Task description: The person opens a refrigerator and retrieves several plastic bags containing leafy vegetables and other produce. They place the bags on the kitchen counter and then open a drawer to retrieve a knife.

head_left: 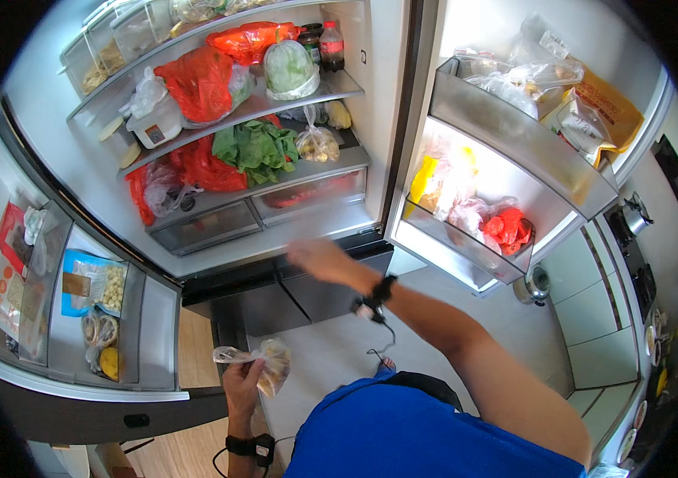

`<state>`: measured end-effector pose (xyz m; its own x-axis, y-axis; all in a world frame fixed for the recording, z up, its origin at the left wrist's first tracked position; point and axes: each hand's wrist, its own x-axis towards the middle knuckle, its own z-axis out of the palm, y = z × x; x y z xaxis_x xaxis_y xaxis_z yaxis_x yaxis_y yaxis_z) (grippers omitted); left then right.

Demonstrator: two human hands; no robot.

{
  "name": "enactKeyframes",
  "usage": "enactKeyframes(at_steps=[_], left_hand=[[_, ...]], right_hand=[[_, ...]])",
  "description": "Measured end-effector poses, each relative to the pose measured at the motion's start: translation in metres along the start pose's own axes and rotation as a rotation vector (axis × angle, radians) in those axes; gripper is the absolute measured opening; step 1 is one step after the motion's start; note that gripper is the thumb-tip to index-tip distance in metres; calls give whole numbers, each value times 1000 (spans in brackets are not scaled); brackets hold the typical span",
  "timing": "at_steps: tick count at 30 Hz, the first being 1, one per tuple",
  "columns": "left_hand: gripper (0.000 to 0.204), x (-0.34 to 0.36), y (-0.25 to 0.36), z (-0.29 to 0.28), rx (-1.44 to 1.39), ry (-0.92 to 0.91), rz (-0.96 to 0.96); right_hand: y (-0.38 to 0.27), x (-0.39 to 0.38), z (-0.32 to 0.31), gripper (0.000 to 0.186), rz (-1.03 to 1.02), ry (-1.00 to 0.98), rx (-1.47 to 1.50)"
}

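My left hand (241, 388) is low in front of the open refrigerator, closed around the neck of a clear plastic bag (275, 366) with yellowish-brown pieces in it; what the food is I cannot make out. My right hand (315, 260) reaches across to the refrigerator's lower front edge, close below the clear drawers (313, 193). Motion smears its fingers, and nothing shows in it. On the shelf above the drawers lie leafy greens (255, 151), a knotted clear bag (318, 146) of pale pieces and red plastic bags (199, 166).
A wrapped cabbage (291, 72), a dark drink bottle (332, 46) and a white tub (156, 123) stand higher up. Both doors hang open; the right door bin (506, 99) and left door bin (128, 319) hold packages. A metal pot (532, 287) is by the right-hand cabinets.
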<state>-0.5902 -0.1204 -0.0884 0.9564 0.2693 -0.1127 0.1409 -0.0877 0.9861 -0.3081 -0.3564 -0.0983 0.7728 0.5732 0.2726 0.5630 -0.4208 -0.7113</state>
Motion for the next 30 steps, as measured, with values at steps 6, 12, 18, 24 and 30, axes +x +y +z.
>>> enactKeyframes(at_steps=[6, 12, 18, 24, 30], left_hand=[[25, 42, 30, 35, 252, -142, 149], [23, 98, 90, 93, 198, -328, 269], [20, 126, 114, 143, 182, -524, 291], [27, 117, 99, 139, 97, -510, 209], [27, 85, 23, 53, -114, -420, -14]], right_hand=[[-87, -115, 6, 61, -300, -277, 135], [-89, -121, -36, 53, 34, 55, 229], [-76, -131, -59, 24, 260, 191, 551], [-67, -168, -63, 22, 472, 300, 856], [-47, -230, -77, 23, 749, 501, 961]])
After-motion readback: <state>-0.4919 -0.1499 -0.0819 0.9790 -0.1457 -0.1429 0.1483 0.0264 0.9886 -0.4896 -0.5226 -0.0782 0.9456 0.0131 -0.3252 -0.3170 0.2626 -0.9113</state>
